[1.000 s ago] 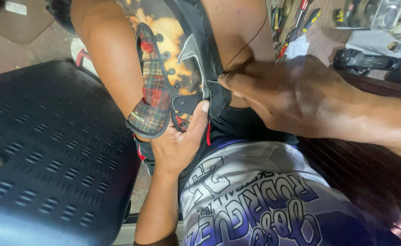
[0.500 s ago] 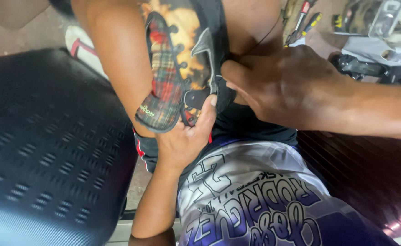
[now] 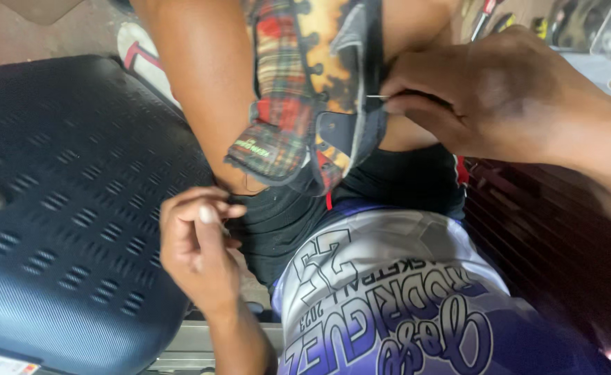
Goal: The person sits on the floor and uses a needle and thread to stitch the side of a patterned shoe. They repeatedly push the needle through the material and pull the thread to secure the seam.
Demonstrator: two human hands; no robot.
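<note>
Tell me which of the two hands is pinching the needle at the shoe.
The right hand: its fingertips pinch the thin needle against the shoe. The left hand hangs below, off the shoe.

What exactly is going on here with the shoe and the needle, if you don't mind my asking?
A person is hand-stitching a shoe with a plaid and flame-patterned upper, held between the knees. The right hand pinches a needle at the shoe's dark edge panel, its tip pointing into the material. The left hand is off the shoe, lower down by the black shorts, fingers curled loosely; any thread in it is too fine to see. A dark perforated plastic seat lies to the left.
</note>
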